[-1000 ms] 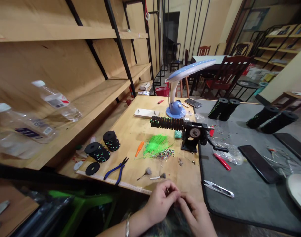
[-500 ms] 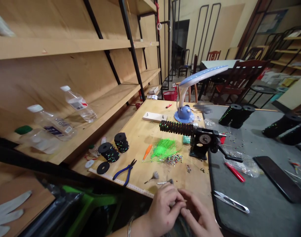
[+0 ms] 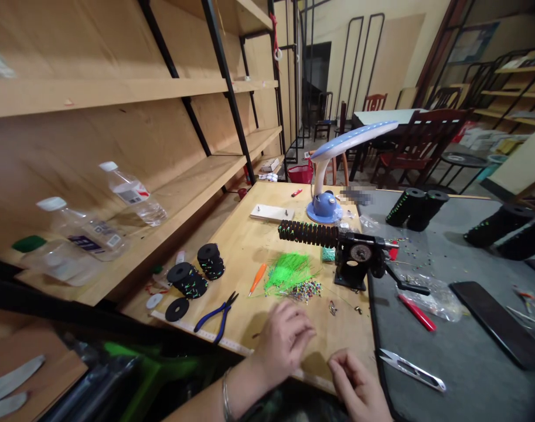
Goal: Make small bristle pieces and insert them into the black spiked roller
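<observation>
plywood shelving (image 3: 118, 94) on black metal uprights lines the left wall; dark wooden chairs (image 3: 425, 140) and a white-topped table (image 3: 381, 116) stand beyond.

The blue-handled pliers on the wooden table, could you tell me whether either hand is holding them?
No, the blue-handled pliers lie untouched on the table, left of the left hand and apart from it.

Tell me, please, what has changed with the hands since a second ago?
The hands have parted: the left hand moved forward over the table, covering the two small brushes, while the right hand stayed near the table edge. Pliers, snips and green strands lie as before.
</observation>
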Available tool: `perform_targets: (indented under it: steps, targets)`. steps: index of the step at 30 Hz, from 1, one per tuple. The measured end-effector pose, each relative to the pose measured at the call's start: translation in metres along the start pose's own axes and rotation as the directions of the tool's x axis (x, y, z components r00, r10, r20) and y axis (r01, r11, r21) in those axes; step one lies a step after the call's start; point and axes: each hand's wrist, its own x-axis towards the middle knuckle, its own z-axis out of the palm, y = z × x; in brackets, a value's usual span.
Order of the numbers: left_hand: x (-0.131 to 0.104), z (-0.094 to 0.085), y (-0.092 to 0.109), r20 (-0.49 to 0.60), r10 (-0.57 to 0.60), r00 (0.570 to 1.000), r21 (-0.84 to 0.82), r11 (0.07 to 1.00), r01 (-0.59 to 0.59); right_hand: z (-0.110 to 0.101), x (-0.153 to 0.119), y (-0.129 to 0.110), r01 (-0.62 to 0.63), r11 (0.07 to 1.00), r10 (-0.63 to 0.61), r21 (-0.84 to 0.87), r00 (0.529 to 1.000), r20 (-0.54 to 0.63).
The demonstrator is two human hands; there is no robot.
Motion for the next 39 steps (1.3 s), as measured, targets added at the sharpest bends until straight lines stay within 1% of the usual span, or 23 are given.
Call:
perform_targets:
  steps: [2,4,5,7,9,11,14,16,19,22,24,25,26,27,28,29,30,32,34,36,38,39]
  targets:
    - [0.013,-0.004,-0.013,-0.014,0.099,0.995,0.224,0.97,-0.093,-0.002,0.001,0.003,-0.055,0.997,0.058,0.063,0.997,-0.054]
    - [0.023,-0.003,-0.026,0.047,0.151,0.987,0.376,0.913,-0.158,-0.003,0.002,0.006,-0.101,0.987,0.11,0.126,0.992,-0.065]
    - [0.027,-0.001,-0.032,0.089,0.157,0.984,0.433,0.883,-0.18,-0.003,0.002,0.008,-0.123,0.98,0.133,0.154,0.99,-0.056]
    - [0.031,0.005,-0.04,0.163,0.131,0.978,0.525,0.828,-0.198,-0.003,0.001,0.01,-0.161,0.967,0.17,0.199,0.985,-0.03]
    - [0.032,0.011,-0.047,0.197,0.082,0.977,0.595,0.782,-0.185,-0.002,0.001,0.01,-0.189,0.955,0.199,0.231,0.98,-0.02]
    - [0.033,0.016,-0.051,0.191,0.057,0.98,0.63,0.758,-0.167,-0.001,0.001,0.01,-0.205,0.945,0.219,0.255,0.975,-0.028]
    - [0.033,0.019,-0.055,0.166,0.056,0.984,0.63,0.762,-0.15,0.0,0.001,0.009,-0.217,0.935,0.236,0.281,0.971,-0.037]
    - [0.032,0.017,-0.053,0.161,0.062,0.985,0.617,0.773,-0.149,0.0,0.001,0.01,-0.215,0.933,0.234,0.29,0.972,-0.032]
    - [0.028,0.006,-0.04,0.142,0.135,0.981,0.514,0.837,-0.189,0.0,0.001,0.011,-0.203,0.929,0.223,0.31,0.974,-0.033]
    - [0.02,-0.01,-0.019,0.063,0.232,0.971,0.31,0.92,-0.24,-0.002,0.0,0.01,-0.194,0.922,0.222,0.336,0.974,-0.047]
    - [0.014,-0.021,-0.004,0.002,0.262,0.965,0.157,0.953,-0.259,-0.003,-0.001,0.007,-0.19,0.919,0.222,0.345,0.973,-0.057]
    - [0.011,-0.024,0.002,-0.02,0.249,0.968,0.066,0.967,-0.247,-0.003,-0.002,0.006,-0.188,0.92,0.221,0.345,0.974,-0.058]
    - [0.008,-0.027,0.008,-0.027,0.209,0.978,-0.033,0.977,-0.209,-0.003,-0.003,0.004,-0.187,0.921,0.22,0.343,0.974,-0.059]
    - [0.004,-0.028,0.013,-0.021,0.139,0.99,-0.134,0.981,-0.14,-0.003,-0.003,0.002,-0.187,0.922,0.219,0.34,0.974,-0.06]
    - [0.001,-0.027,0.017,0.001,0.046,0.999,-0.231,0.972,-0.044,-0.003,-0.004,0.001,-0.185,0.923,0.217,0.336,0.974,-0.061]
    - [-0.003,-0.025,0.02,0.04,-0.058,0.998,-0.321,0.945,0.068,-0.003,-0.005,-0.001,-0.181,0.926,0.213,0.331,0.975,-0.063]
    - [-0.006,-0.021,0.022,0.087,-0.158,0.984,-0.403,0.897,0.179,-0.002,-0.006,-0.002,-0.173,0.929,0.206,0.326,0.976,-0.068]
    - [-0.013,-0.011,0.024,0.187,-0.296,0.937,-0.54,0.766,0.349,-0.001,-0.007,-0.004,-0.152,0.937,0.188,0.314,0.979,-0.085]
    - [-0.02,0.001,0.024,0.285,-0.359,0.889,-0.639,0.62,0.455,0.001,-0.009,-0.006,-0.139,0.941,0.178,0.307,0.979,-0.104]
    - [-0.026,0.012,0.022,0.368,-0.402,0.838,-0.695,0.48,0.535,0.003,-0.01,-0.007,-0.136,0.94,0.18,0.312,0.977,-0.117]
    - [-0.033,0.02,0.021,0.436,-0.433,0.789,-0.713,0.368,0.596,0.004,-0.011,-0.008,-0.135,0.94,0.182,0.314,0.975,-0.124]
    - [-0.036,0.024,0.021,0.46,-0.442,0.77,-0.715,0.33,0.616,0.005,-0.011,-0.008,-0.135,0.94,0.183,0.313,0.975,-0.128]
